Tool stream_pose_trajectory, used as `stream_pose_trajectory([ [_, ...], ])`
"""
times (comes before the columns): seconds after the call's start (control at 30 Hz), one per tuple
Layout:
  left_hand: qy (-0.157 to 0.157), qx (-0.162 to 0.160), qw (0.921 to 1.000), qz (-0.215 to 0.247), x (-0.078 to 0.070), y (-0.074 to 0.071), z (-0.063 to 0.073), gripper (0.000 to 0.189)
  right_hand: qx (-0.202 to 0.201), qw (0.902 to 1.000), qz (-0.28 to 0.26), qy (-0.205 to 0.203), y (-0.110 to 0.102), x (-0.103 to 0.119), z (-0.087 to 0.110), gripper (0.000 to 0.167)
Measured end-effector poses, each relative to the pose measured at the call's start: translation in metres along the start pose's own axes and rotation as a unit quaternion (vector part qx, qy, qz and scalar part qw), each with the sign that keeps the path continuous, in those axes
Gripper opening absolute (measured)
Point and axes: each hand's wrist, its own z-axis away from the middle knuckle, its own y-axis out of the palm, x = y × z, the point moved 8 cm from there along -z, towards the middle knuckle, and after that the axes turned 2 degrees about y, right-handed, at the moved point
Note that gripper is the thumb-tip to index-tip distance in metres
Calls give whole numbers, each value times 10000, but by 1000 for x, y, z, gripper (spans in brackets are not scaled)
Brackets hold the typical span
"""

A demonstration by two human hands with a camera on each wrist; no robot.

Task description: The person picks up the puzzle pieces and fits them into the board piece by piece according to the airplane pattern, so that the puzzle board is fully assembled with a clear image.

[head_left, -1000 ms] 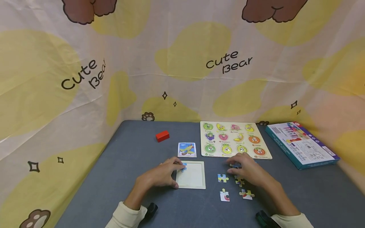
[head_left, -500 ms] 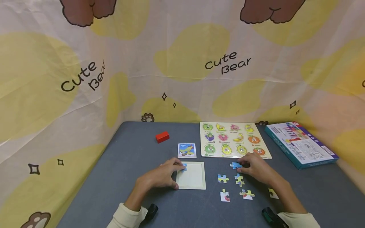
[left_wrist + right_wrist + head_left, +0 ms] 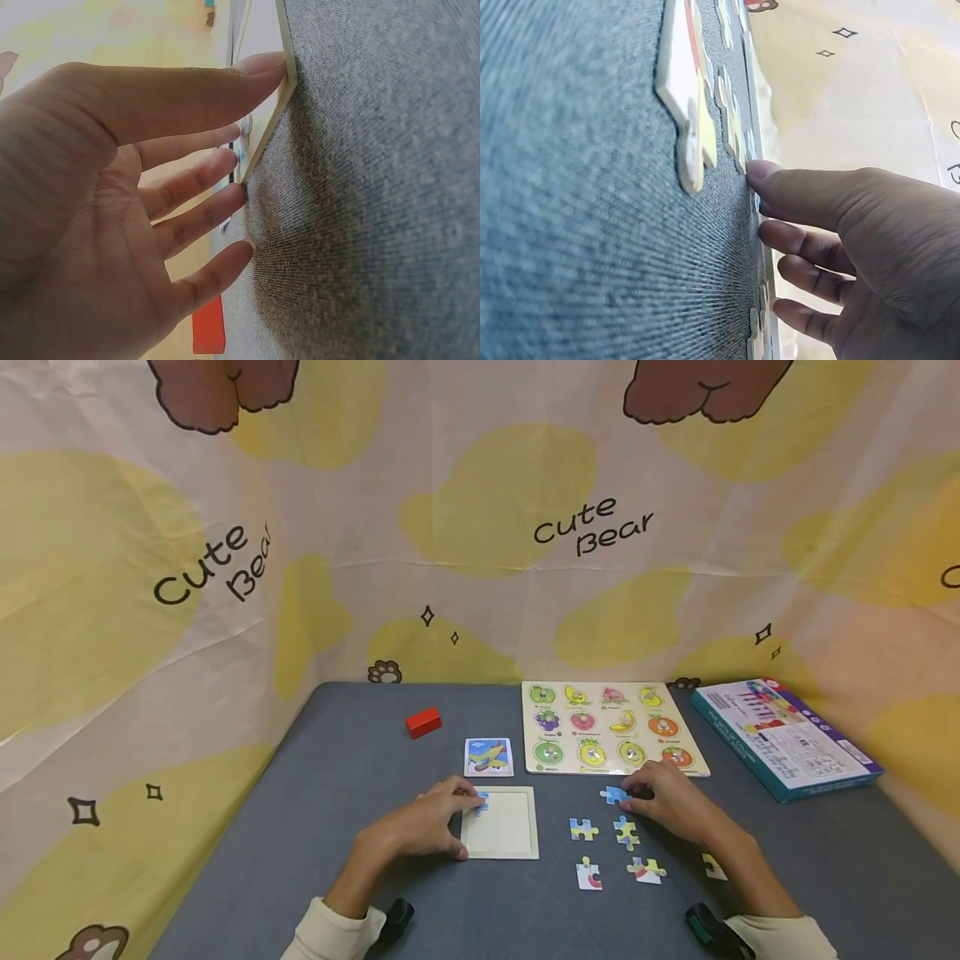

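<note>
Near the table's middle lies a square cream puzzle tray, a blue puzzle piece in its upper left corner. My left hand spans the tray's left side. Its fingertips touch near that piece, and its thumb presses the lower left corner in the left wrist view. To the right, my right hand pinches the right end of another blue puzzle piece between thumb and index finger; the piece is flat or nearly flat on the table. Just behind the tray is an airplane picture card.
Several loose puzzle pieces lie around: a blue-yellow one, a red-white one, and one beside the right forearm. Behind stand a fruit board, a boxed set and a red block.
My right hand has shifted right, from covering the blue piece to its right end, uncovering it and a piece near the forearm. The left hand stays on the tray.
</note>
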Motion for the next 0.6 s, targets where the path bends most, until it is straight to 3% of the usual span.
stream_pose_trajectory([
  [0.33,25,47,10000,-6,0,0,0,72,-169,9985,509,-68,-1,3,0,24],
  [0.6,33,38,10000,1,-1,-1,1,72,-156,9986,479,-180,-1,7,0,24],
])
